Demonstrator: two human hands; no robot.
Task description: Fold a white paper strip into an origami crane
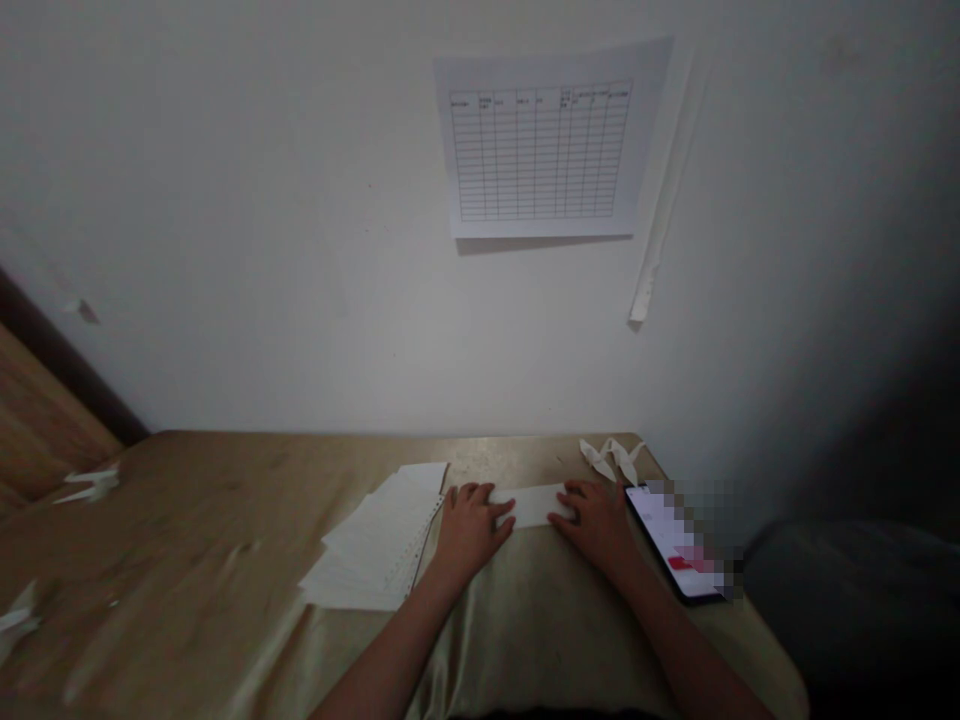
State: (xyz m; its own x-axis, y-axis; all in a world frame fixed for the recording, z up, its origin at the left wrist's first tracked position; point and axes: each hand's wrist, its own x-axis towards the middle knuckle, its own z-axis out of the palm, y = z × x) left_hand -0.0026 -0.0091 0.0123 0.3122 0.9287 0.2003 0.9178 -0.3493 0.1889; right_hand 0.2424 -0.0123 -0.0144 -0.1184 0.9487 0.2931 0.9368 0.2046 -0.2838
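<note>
A white strip of paper (534, 506), perhaps folded, lies crosswise on the cloth-covered table in front of me. My left hand (474, 525) grips its left end, with the fingers over the far edge and the thumb on the near side. At the right end my right hand (596, 525) holds the strip in the same way, its fingers curled over the paper. Close to my left hand is a fanned stack of white sheets (375, 545), with a perforated edge along its right side.
A phone (667, 540) with a lit screen lies right of my right hand. Beyond it are twisted paper scraps (611, 458). More scraps (90, 484) lie at the far left. A printed table sheet (544, 150) and a paper strip (664, 225) hang on the wall behind.
</note>
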